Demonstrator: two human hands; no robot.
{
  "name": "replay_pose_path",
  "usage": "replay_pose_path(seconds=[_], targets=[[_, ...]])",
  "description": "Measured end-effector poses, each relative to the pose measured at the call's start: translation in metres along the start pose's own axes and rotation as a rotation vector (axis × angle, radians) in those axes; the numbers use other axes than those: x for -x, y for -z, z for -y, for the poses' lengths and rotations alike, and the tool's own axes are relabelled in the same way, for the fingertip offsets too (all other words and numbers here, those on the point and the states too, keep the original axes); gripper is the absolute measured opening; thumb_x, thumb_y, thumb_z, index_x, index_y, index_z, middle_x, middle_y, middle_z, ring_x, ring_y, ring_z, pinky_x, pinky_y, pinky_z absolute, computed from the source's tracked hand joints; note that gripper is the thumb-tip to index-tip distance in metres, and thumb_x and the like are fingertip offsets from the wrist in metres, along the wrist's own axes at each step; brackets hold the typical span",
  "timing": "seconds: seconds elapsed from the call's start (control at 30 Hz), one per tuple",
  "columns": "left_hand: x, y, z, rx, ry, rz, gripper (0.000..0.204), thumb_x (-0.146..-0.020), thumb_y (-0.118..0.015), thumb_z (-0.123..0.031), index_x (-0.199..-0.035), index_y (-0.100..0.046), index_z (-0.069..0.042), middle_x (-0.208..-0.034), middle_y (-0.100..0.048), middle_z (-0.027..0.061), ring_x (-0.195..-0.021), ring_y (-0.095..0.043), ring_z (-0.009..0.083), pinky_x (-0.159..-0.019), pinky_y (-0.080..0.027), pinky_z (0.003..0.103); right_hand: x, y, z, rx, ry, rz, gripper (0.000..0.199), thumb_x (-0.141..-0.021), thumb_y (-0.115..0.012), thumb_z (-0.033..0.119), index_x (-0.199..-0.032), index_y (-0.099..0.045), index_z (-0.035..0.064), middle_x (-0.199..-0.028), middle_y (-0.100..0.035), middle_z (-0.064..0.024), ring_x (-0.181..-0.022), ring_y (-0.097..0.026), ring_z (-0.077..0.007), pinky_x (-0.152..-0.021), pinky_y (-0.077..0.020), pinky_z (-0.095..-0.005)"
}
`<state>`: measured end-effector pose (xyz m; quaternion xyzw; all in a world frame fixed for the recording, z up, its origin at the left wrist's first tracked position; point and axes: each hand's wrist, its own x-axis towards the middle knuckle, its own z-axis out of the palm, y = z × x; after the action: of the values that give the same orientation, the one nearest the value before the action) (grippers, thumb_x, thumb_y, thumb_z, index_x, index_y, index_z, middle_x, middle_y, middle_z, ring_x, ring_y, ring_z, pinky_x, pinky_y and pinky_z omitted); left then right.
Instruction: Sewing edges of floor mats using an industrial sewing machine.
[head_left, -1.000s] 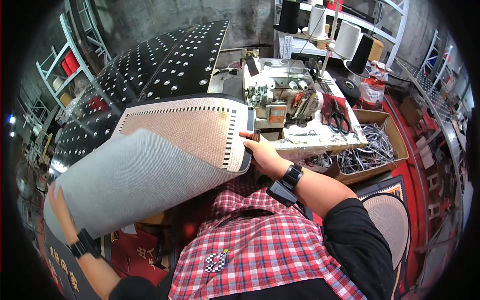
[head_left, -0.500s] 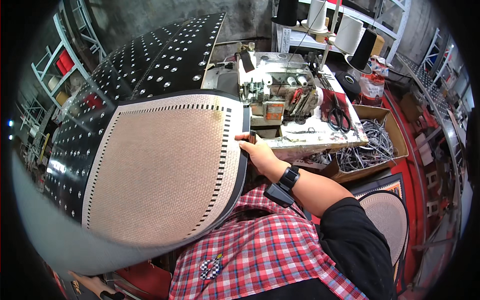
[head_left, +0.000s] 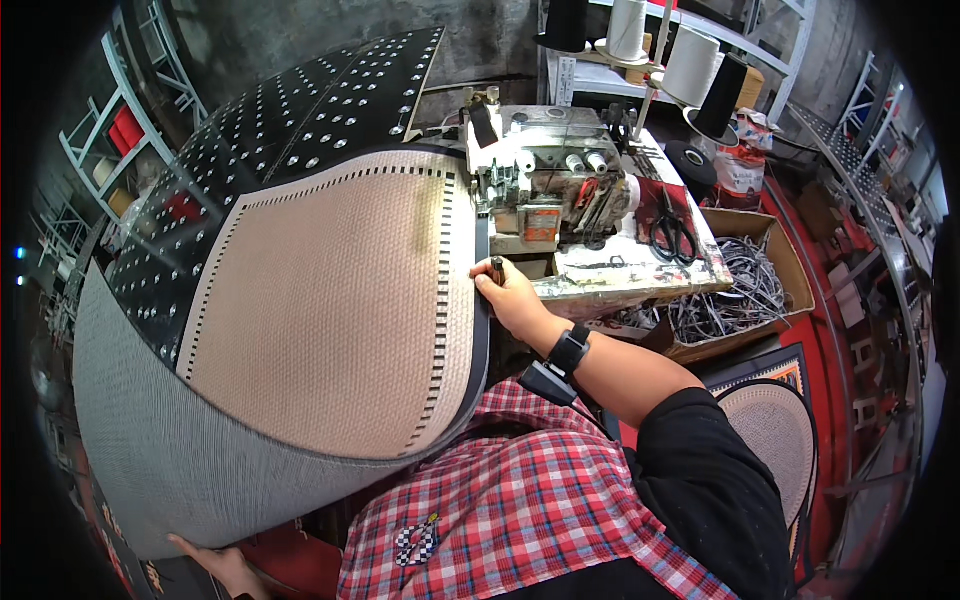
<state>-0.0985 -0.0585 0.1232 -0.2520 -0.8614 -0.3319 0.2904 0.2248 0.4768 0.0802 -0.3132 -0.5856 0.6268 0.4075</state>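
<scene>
A beige woven mat (head_left: pixel 320 300) with a dark binding and a border of black dashes lies partly over the black table. Its near left part curls up, showing the grey ribbed underside (head_left: pixel 190 460). My right hand (head_left: pixel 515 300) is closed at the mat's right edge, with a small dark upright piece (head_left: pixel 497 268) between its fingers, too small to name. At the lower left, my left hand (head_left: pixel 225 568) grips the curled mat's lower edge, its fingers partly hidden. Just beyond my right hand stands a sewing machine (head_left: pixel 550 180), the mat's far right corner beside it.
Black-handled scissors (head_left: pixel 673 240) lie on the machine's table. Right of it, a cardboard box (head_left: pixel 790 260) holds grey trimmings. Thread cones (head_left: pixel 690 65) stand behind. A black table (head_left: pixel 330 115) with shiny round studs extends at the far left. Another mat (head_left: pixel 770 440) lies on the right.
The mat's curled left side has risen and swung inward, showing more underside. My left hand has moved right with it. My right hand has shifted slightly up and left.
</scene>
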Motion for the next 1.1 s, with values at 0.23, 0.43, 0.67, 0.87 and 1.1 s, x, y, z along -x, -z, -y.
replay_pose_path(seconds=[0.23,0.43,0.67,0.87,1.1], targets=[[-0.035,-0.031,-0.133,1.192,0.939,-0.149,0.074,-0.081,-0.038,-0.057,-0.132,-0.020,-0.008,-0.136,-0.021,0.0112,-0.122,-0.025,0.0290,-0.099,-0.025,0.042,0.024,0.000,0.018,-0.020,-0.061,-0.002,0.020,-0.078,-0.060,0.015,-0.083,-0.044,0.0037,-0.069,-0.046,0.0016,-0.060,-0.042,-0.0054,-0.052,-0.0374,-0.0195],[-0.041,-0.061,-0.164,1.408,1.000,-0.087,0.072,-0.079,-0.045,-0.056,-0.132,-0.024,-0.012,-0.134,-0.025,0.0088,-0.122,-0.025,0.0267,-0.099,-0.025,0.043,0.031,-0.003,0.030,-0.129,-0.248,-0.004,0.022,-0.077,-0.062,0.015,-0.076,-0.041,0.0072,-0.064,-0.044,0.0012,-0.050,-0.039,-0.0063,-0.042,-0.0345,-0.0218],[-0.048,-0.091,-0.167,1.432,0.969,0.060,0.074,-0.078,-0.048,-0.053,-0.132,-0.021,-0.010,-0.133,-0.027,0.0109,-0.120,-0.028,0.0284,-0.097,-0.028,0.046,0.029,-0.007,0.020,-0.110,-0.198,-0.053,0.026,-0.077,-0.061,0.020,-0.084,-0.043,0.0032,-0.069,-0.047,-0.0024,-0.050,-0.040,-0.0080,-0.040,-0.0324,-0.0220],[-0.072,-0.125,-0.205,1.574,1.098,0.237,0.058,-0.085,-0.036,-0.052,-0.124,-0.036,-0.009,-0.123,-0.041,0.0094,-0.112,-0.040,0.0263,-0.092,-0.036,0.042,0.041,-0.003,0.044,-0.325,-0.453,0.091,0.028,-0.081,-0.054,0.019,-0.101,-0.047,-0.0003,-0.089,-0.055,-0.0076,-0.079,-0.055,-0.0162,-0.067,-0.0457,-0.0282],[-0.089,-0.177,-0.196,1.838,0.852,0.414,0.066,-0.080,-0.055,-0.040,-0.129,-0.023,-0.010,-0.128,-0.032,0.0101,-0.112,-0.038,0.0270,-0.090,-0.036,0.043,0.045,0.023,0.013,0.116,0.046,0.256,0.010,-0.080,-0.050,0.013,-0.089,-0.053,0.0075,-0.058,-0.044,0.0018,-0.043,-0.038,-0.0070,-0.035,-0.0250,-0.0197]])
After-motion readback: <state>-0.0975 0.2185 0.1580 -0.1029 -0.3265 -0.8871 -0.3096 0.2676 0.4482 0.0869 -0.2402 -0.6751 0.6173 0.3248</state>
